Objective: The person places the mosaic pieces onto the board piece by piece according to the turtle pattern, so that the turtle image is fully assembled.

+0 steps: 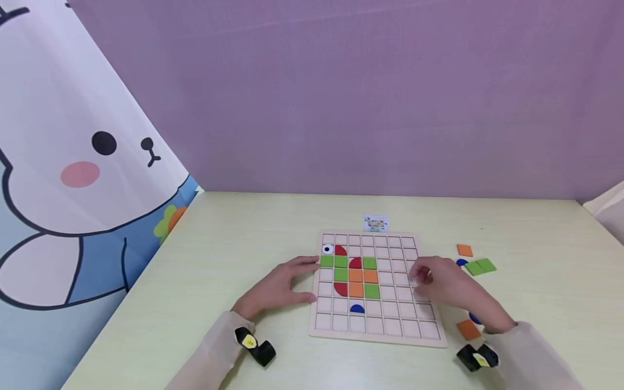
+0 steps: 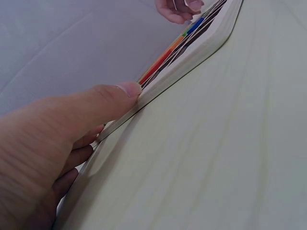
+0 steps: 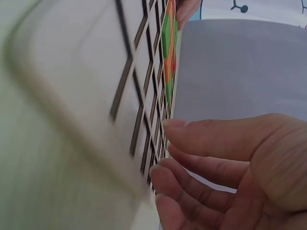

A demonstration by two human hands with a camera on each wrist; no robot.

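A pale wooden grid board [image 1: 407,327] lies on the table. Green squares, orange squares [image 1: 356,291], red quarter pieces, a red half-round piece and a round eye piece [image 1: 327,249] sit in its cells. Lower down is a blue half-round piece [image 1: 357,309]. My left hand [image 1: 278,284] touches the board's left edge, thumb [image 2: 127,89] and fingers spread along it. Over the right edge is my right hand [image 1: 441,279], its fingers [image 3: 165,179] loosely bent. No piece shows between its thumb and fingers.
A small picture card [image 1: 376,222] lies behind the board. Right of the board are an orange square [image 1: 465,250], green pieces [image 1: 480,266] partly over a blue one, and another orange square [image 1: 468,329] beside a blue piece [image 1: 475,318]. A purple cloth [image 1: 370,108] hangs behind the table.
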